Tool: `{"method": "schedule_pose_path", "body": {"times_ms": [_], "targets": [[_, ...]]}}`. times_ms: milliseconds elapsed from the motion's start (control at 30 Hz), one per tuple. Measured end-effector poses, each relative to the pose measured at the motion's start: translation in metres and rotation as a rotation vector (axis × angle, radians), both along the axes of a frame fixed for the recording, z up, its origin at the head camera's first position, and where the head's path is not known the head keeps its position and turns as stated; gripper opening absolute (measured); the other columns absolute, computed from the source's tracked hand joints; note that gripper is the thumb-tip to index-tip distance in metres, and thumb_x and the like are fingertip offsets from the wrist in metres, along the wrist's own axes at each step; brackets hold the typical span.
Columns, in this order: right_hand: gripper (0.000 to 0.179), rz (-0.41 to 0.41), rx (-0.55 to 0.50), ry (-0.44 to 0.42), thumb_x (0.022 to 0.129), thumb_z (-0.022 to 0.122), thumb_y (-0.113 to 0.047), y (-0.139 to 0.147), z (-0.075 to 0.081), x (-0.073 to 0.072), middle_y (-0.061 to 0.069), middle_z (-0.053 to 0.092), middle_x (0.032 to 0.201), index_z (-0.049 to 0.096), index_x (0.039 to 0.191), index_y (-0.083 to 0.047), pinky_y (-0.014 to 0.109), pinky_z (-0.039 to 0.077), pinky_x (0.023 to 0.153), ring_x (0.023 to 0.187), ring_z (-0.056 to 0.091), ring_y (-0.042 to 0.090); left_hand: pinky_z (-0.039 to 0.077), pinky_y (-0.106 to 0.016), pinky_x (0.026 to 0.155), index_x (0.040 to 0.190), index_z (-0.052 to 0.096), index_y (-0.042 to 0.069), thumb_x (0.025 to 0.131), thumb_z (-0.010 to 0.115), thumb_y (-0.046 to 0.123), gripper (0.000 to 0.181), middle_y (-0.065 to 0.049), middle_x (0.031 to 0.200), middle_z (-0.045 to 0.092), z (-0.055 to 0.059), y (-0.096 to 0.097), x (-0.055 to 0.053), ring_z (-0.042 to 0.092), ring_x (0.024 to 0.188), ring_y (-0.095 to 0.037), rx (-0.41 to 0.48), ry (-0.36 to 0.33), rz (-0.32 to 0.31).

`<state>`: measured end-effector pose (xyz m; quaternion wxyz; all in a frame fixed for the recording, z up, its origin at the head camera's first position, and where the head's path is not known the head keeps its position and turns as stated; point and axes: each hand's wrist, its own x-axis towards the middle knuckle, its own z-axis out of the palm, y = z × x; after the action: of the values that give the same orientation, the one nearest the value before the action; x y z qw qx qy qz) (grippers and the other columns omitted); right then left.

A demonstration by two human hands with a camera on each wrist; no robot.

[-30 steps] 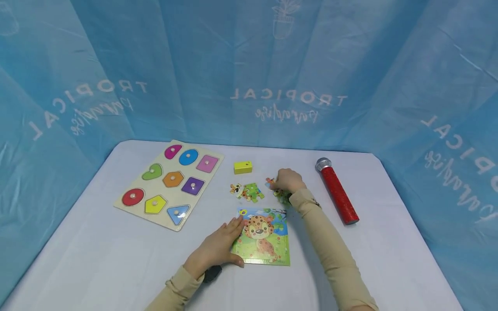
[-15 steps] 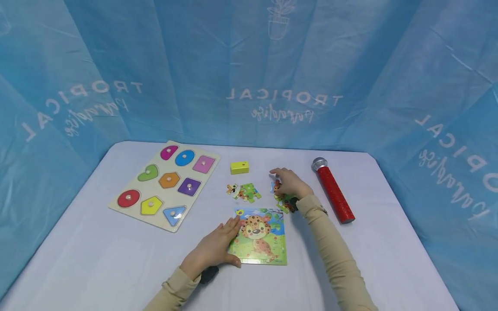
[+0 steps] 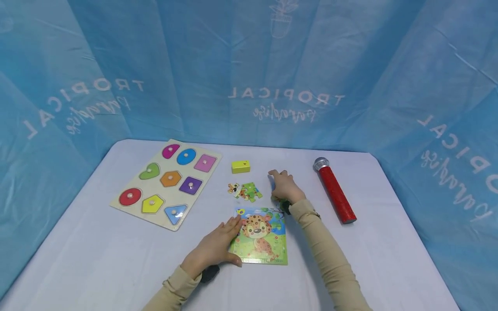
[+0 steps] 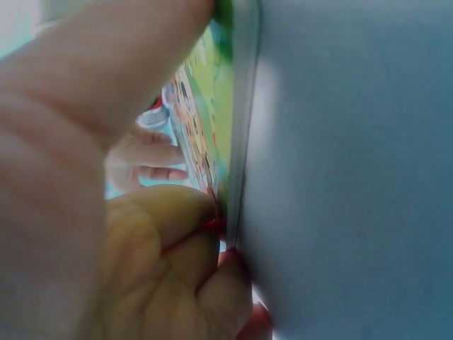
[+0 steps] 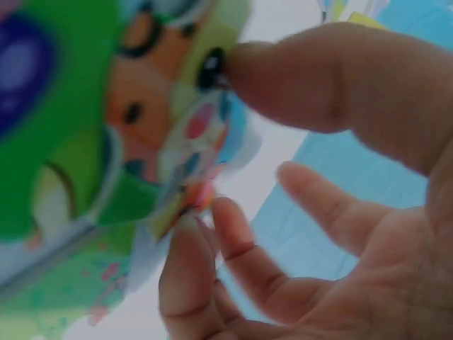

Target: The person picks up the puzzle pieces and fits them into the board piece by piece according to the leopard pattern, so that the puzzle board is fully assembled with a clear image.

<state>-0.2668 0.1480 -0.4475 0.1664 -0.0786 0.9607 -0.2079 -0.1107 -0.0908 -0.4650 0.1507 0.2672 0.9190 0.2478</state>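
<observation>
My left hand (image 3: pixel 218 245) rests palm down along the left edge of a square picture puzzle (image 3: pixel 260 242) showing a spotted leopard cub. In the left wrist view, its thumb and fingertips touch the puzzle's edge. Beyond the puzzle's upper right corner, my right hand (image 3: pixel 286 186) pinches a puzzle piece (image 5: pixel 152 106) between thumb and a fingertip, as the right wrist view shows; the other fingers are spread. Its palm and wrist hide much of the puzzle pieces below. Two joined puzzle pieces (image 3: pixel 250 191) lie to the left of this hand.
A yellow block (image 3: pixel 241 166) stands behind the joined pieces. To the left lies a shape board (image 3: pixel 202 186) with several knobbed coloured shapes. A red toy microphone (image 3: pixel 335 192) lies to the right. Blue printed curtain (image 3: pixel 249 121) surrounds the white table (image 3: pixel 97 259).
The right hand's fingers have lifted and spread from their earlier lowered, bunched pose; the hand shifts slightly right, then back left over the pieces. The left hand stays on the puzzle.
</observation>
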Motion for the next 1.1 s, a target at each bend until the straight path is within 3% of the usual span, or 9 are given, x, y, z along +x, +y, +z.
{"method": "schedule_pose_path", "body": {"times_ms": [167,267,433,633,833,967,1100], "targets": [[0.061,-0.025,-0.014,0.009,0.083,0.074,-0.012,0.008,0.004,-0.003,0.026,0.051,0.135,0.049,0.138,-0.004,0.047,0.050,0.092,0.116,0.052,0.038,0.024,-0.054,0.120,0.148,0.030,-0.005,0.063,0.086,0.040,0.111,-0.022,0.158,0.024,-0.001,0.001,-0.001,0.026,0.146,-0.038,-0.001,0.004,-0.001],[0.052,-0.045,-0.045,0.026,0.081,0.078,-0.015,0.016,0.003,-0.005,0.022,0.060,0.126,0.058,0.127,-0.001,0.045,0.050,0.094,0.105,0.056,0.031,0.024,-0.054,0.120,0.148,0.030,-0.005,0.062,0.086,0.039,0.112,-0.022,0.158,0.024,0.000,0.001,-0.001,0.025,0.146,-0.039,0.006,0.000,0.004],[0.044,-0.075,-0.061,0.007,0.081,0.079,-0.019,0.026,0.000,-0.007,0.018,0.064,0.115,0.062,0.118,-0.002,0.039,0.052,0.086,0.095,0.056,0.026,0.024,-0.054,0.120,0.149,0.030,-0.005,0.062,0.086,0.039,0.112,-0.022,0.158,0.025,0.000,0.000,-0.001,0.025,0.147,-0.038,0.010,-0.008,0.008],[0.015,-0.105,-0.182,0.047,0.088,0.069,-0.017,0.041,0.003,-0.008,0.012,0.068,0.090,0.070,0.096,-0.004,0.025,0.048,0.060,0.074,0.057,0.018,0.024,-0.053,0.120,0.148,0.030,-0.006,0.062,0.086,0.040,0.113,-0.023,0.158,0.025,-0.002,0.001,-0.001,0.025,0.146,-0.039,0.011,-0.009,0.009],[0.022,-0.173,-0.341,0.073,0.096,0.060,-0.018,0.053,0.008,0.006,0.013,0.069,0.098,0.069,0.110,-0.004,0.024,0.050,0.062,0.076,0.059,0.017,0.024,-0.053,0.120,0.149,0.030,-0.005,0.062,0.086,0.039,0.112,-0.023,0.158,0.025,-0.002,0.003,-0.001,0.025,0.147,-0.038,0.016,-0.011,0.016],[0.022,-0.113,-0.438,-0.008,0.096,0.059,-0.016,0.045,0.008,0.028,0.012,0.068,0.096,0.068,0.110,-0.003,0.025,0.051,0.063,0.076,0.057,0.016,0.023,-0.054,0.120,0.149,0.030,-0.005,0.061,0.087,0.037,0.112,-0.023,0.158,0.024,-0.001,0.004,-0.001,0.025,0.146,-0.039,0.029,-0.027,0.026],[0.019,0.059,-0.495,-0.102,0.096,0.060,-0.015,0.027,0.003,0.051,0.008,0.068,0.086,0.069,0.105,-0.003,0.024,0.049,0.060,0.070,0.056,0.013,0.025,-0.055,0.119,0.149,0.030,-0.005,0.062,0.087,0.036,0.112,-0.023,0.158,0.023,0.000,0.004,-0.001,0.025,0.146,-0.040,0.035,-0.035,0.039]]}}
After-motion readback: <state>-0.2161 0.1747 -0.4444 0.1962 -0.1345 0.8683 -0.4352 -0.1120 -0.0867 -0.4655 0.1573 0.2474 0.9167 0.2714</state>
